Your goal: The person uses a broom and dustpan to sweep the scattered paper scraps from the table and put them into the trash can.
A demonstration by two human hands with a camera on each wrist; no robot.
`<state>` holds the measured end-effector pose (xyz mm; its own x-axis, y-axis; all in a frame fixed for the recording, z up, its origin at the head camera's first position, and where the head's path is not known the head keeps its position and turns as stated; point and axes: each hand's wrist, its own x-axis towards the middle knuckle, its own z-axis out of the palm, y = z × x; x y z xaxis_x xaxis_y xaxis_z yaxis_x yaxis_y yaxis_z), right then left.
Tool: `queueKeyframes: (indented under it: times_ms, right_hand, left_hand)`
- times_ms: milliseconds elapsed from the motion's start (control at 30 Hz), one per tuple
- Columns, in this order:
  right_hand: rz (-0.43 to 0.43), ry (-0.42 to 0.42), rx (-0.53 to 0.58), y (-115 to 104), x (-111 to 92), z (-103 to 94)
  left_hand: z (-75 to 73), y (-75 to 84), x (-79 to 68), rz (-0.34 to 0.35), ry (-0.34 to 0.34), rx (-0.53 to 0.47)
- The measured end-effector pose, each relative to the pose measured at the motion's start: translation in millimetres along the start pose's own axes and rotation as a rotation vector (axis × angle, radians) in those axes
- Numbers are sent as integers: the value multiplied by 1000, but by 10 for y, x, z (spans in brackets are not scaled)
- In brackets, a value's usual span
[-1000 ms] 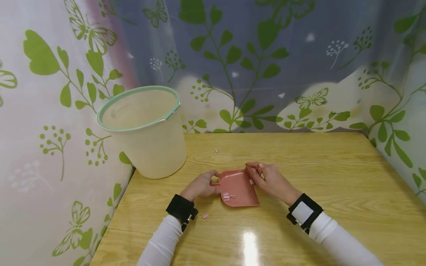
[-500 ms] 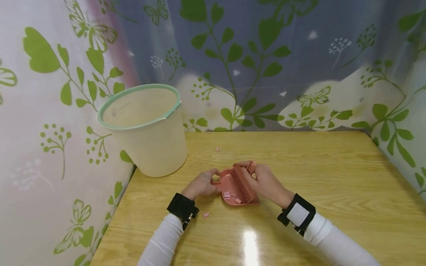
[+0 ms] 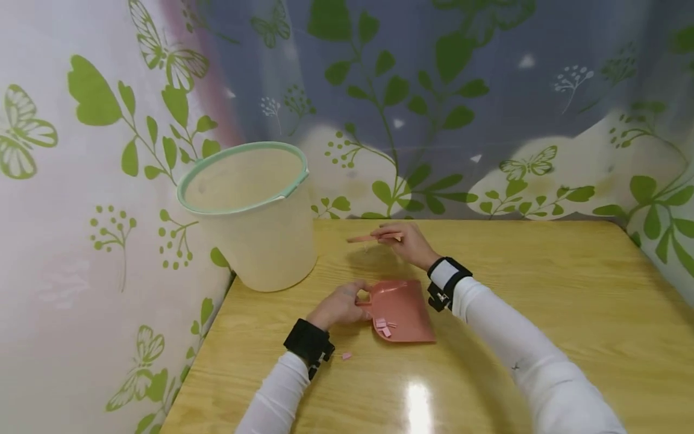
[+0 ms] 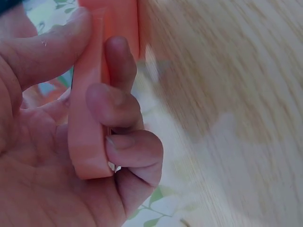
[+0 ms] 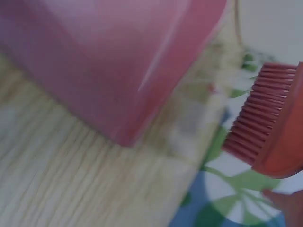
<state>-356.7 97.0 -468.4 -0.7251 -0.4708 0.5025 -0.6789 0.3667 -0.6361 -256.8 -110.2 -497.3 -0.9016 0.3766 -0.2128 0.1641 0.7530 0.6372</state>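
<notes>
My left hand [image 3: 343, 304] grips the handle [image 4: 87, 123] of a pink dustpan [image 3: 403, 310], its fingers curled round the handle loop in the left wrist view. The pan lies on the table with its wide lip to the right. Several small pink pieces [image 3: 382, 326] are gathered in its near left corner. Beyond the pan, my right hand [image 3: 414, 246] holds a small pink brush [image 3: 360, 239] over the back of the table. In the right wrist view the brush's bristles [image 5: 262, 111] show beside the pan. One loose pink piece [image 3: 347, 355] lies near my left wrist.
A tall pale bucket [image 3: 265, 247] with a green rim stands at the back left of the wooden table [image 3: 531, 301]. Leaf-patterned curtain [image 3: 434, 120] hangs behind the table and along its sides. A small pink speck [image 5: 211, 88] shows on the table in the right wrist view.
My right hand has lifted the brush out of the dustpan and carried it to the back of the table. Another pink piece has joined those in the pan. The left hand keeps its grip.
</notes>
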Motion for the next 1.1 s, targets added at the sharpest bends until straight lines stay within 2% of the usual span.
queueKeyframes:
  times_ms: [100, 167, 233, 333, 433, 600, 767, 833, 933, 1033, 1100]
  right_hand:
    - [42, -27, 25, 231, 6, 30]
    - [81, -70, -10, 353, -45, -2]
    - [106, -117, -48, 455, -112, -79]
    - [86, -200, -65, 509, -192, -279]
    - [80, -297, -10, 505, -232, -510]
    - [169, -478, 112, 447, -347, -875]
    - [178, -569, 136, 397, -534, -1204]
    - [180, -551, 122, 362, -604, -1307]
    - [214, -429, 42, 282, -716, -1381]
    - [198, -263, -166, 223, -847, -1329]
    - [187, -198, -287, 186, -947, -1236]
  left_hand:
    - [128, 80, 26, -4, -12, 2]
    - [219, 142, 50, -4, -25, 10]
    - [287, 203, 76, 6, -40, 16]
    - [329, 260, 111, 23, -47, 15]
    - [288, 252, 110, 14, -28, 2]
    - [157, 148, 50, -7, -12, -22]
    - [67, 60, 33, -14, -2, -27]
    - [37, 38, 21, -17, 0, -35]
    - [2, 21, -6, -19, -4, -21]
    - [-20, 4, -18, -22, -6, 0]
    - [-31, -6, -24, -25, -4, 12]
